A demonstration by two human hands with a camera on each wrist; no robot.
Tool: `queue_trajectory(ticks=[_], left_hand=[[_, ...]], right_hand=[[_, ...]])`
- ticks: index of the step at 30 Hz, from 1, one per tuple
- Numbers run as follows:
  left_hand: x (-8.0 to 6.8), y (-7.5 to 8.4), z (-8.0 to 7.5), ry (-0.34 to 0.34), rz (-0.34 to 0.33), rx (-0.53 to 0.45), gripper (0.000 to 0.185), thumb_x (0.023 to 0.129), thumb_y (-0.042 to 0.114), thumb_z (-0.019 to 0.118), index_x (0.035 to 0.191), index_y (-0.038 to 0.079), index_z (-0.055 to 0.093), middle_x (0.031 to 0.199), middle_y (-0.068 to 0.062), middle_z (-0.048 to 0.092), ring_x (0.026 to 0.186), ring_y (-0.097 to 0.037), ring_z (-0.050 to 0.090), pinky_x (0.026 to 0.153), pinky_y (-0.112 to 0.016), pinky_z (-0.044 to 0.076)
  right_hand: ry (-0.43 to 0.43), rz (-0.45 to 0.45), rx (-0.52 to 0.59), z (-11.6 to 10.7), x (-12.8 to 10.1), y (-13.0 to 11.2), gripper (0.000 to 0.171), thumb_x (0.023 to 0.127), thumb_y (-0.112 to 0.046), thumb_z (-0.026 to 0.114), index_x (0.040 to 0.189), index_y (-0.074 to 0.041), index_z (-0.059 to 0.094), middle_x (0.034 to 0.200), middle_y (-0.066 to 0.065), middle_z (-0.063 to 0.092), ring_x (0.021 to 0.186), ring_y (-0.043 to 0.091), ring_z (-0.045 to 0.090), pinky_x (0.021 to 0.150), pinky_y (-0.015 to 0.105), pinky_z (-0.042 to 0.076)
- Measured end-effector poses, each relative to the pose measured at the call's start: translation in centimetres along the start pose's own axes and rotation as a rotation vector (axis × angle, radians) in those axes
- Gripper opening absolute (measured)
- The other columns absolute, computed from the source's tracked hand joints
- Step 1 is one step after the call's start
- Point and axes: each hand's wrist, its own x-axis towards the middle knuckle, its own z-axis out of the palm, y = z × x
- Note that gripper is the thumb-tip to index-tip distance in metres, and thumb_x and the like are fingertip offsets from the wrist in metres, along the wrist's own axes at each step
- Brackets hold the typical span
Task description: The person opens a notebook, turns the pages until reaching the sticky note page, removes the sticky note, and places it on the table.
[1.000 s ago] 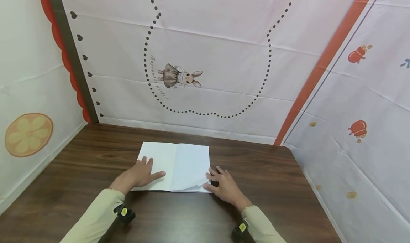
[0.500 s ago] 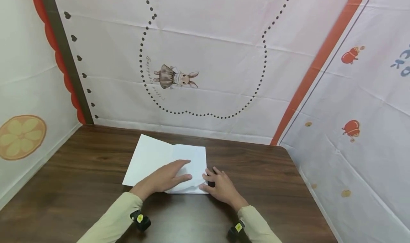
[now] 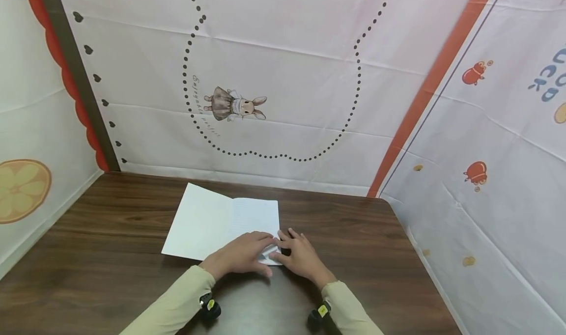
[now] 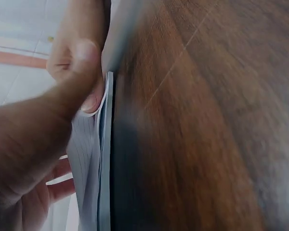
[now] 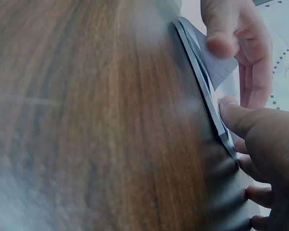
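Currently: page-turn on open notebook (image 3: 221, 222) – both hands at its near-right corner.
L hand (image 3: 240, 254) lies across the right page, thumb pinching the lifted sheet's corner; R hand (image 3: 300, 256) rests fingers spread on the notebook edge, holding nothing. Notebook sits mid-table (image 3: 110, 256). Next, prob: peel one sheet, sweep it leftward. Wrist views blurry – sheet count unclear.

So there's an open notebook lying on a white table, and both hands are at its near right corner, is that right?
Not quite: the table is dark brown wood, not white, as the head view shows. The rest holds: the open notebook lies on it, with the left hand and right hand at its near right corner.
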Motion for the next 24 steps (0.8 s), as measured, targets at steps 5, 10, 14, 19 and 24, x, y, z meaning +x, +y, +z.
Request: queue_trajectory(ticks=[5,10,14,19,24], left_hand=[[0.2,-0.1,-0.5,0.008,0.033,0.093,0.071,0.078,0.05,0.083,0.134,0.013,0.063,0.127,-0.006,0.067,0.116,-0.025,0.063,0.098,-0.046,0.052],[0.3,0.0,-1.6,0.012,0.056,0.143,0.059,0.076,0.041,0.087,0.124,0.01,0.07,0.117,-0.004,0.07,0.105,-0.022,0.065,0.091,-0.042,0.054],[0.3,0.1,-2.1,0.017,0.049,0.197,0.046,0.082,0.035,0.085,0.12,0.012,0.073,0.117,-0.003,0.071,0.107,-0.021,0.065,0.092,-0.042,0.053],[0.2,0.0,-2.0,0.053,0.042,0.283,0.03,0.089,0.024,0.081,0.116,0.014,0.074,0.116,-0.003,0.072,0.107,-0.021,0.066,0.092,-0.042,0.054],[0.0,0.0,-1.8,0.116,-0.007,0.335,0.023,0.091,0.018,0.077,0.113,0.015,0.074,0.114,-0.003,0.072,0.106,-0.022,0.066,0.092,-0.041,0.055]], right_hand=[[-0.018,0.0,0.016,-0.1,0.1,0.0,0.056,0.096,-0.046,0.068,0.141,-0.014,0.063,0.154,0.012,0.049,0.15,0.041,0.032,0.119,0.065,0.023],[-0.028,0.004,0.018,-0.2,0.2,-0.1,0.059,0.094,-0.045,0.069,0.141,-0.01,0.062,0.154,0.012,0.05,0.15,0.041,0.032,0.119,0.064,0.024],[-0.027,0.007,0.01,-0.1,0.4,-0.2,0.062,0.093,-0.045,0.07,0.143,-0.01,0.06,0.154,0.012,0.05,0.15,0.041,0.032,0.12,0.064,0.024],[-0.015,0.014,0.016,0.1,0.5,-0.1,0.067,0.091,-0.046,0.072,0.145,-0.009,0.058,0.154,0.01,0.05,0.15,0.039,0.032,0.12,0.063,0.024],[-0.003,0.014,0.022,0.1,0.3,0.2,0.071,0.089,-0.046,0.073,0.146,-0.006,0.057,0.153,0.011,0.051,0.149,0.04,0.034,0.119,0.064,0.025]])
